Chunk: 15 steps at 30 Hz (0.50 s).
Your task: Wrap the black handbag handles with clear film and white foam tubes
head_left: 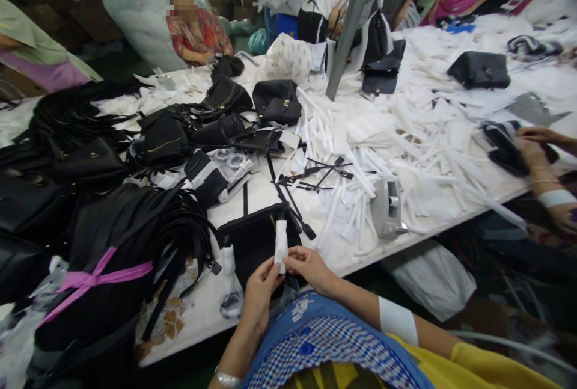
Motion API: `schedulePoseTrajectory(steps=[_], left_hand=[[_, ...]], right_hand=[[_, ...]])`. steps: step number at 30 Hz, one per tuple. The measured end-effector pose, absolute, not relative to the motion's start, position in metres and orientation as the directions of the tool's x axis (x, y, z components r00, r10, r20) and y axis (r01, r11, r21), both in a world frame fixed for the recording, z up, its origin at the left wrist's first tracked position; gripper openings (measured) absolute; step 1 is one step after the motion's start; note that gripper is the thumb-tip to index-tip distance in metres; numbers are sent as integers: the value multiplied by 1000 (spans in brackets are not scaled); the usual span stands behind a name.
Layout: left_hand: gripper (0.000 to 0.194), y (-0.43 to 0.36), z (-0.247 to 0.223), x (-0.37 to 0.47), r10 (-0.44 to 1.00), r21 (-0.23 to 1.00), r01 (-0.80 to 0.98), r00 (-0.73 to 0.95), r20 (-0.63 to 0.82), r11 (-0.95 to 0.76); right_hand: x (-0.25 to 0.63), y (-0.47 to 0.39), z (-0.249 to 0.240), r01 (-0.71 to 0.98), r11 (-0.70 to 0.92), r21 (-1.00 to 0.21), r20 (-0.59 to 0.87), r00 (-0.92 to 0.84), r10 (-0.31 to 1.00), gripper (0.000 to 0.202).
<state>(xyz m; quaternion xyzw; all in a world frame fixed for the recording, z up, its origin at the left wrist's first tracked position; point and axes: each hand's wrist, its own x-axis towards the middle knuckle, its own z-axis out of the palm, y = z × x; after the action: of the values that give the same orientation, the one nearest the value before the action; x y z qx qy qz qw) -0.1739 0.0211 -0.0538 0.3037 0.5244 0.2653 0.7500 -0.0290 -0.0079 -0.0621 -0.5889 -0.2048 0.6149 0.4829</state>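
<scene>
Both hands meet at the table's near edge, around a small white wrapped piece point(280, 245) that stands upright between them. My left hand point(264, 287) pinches its lower end from the left. The fingers of my right hand point(309, 266) close on its lower right side. Behind the piece lies a flat black bag point(252, 241). Just left of that bag is another white wrapped piece point(228, 266), with a coil in clear plastic point(231, 305) below it.
Black straps tied with a pink band point(94, 279) and black bags point(162, 139) fill the left. White strips point(351, 166), a tape dispenser point(386, 208) and a slanted metal pole point(351, 28) are ahead. Another person's hands point(534, 145) work at the right.
</scene>
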Motion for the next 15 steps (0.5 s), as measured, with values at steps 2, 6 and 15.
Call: schedulePoseTrajectory(steps=[2, 6, 15], left_hand=[[39, 21, -57, -172, 674, 681, -112, 328, -662, 724], [25, 21, -64, -167, 677, 658, -172, 279, -681, 733], [17, 20, -76, -173, 709, 700, -120, 173, -684, 704]], right_hand=[[-31, -9, -65, -299, -431, -851, -494, 178, 851, 30], [-24, -12, -72, -132, -411, -902, -427, 130, 895, 27], [174, -76, -62, 407, -514, -755, 147, 869, 473, 38]])
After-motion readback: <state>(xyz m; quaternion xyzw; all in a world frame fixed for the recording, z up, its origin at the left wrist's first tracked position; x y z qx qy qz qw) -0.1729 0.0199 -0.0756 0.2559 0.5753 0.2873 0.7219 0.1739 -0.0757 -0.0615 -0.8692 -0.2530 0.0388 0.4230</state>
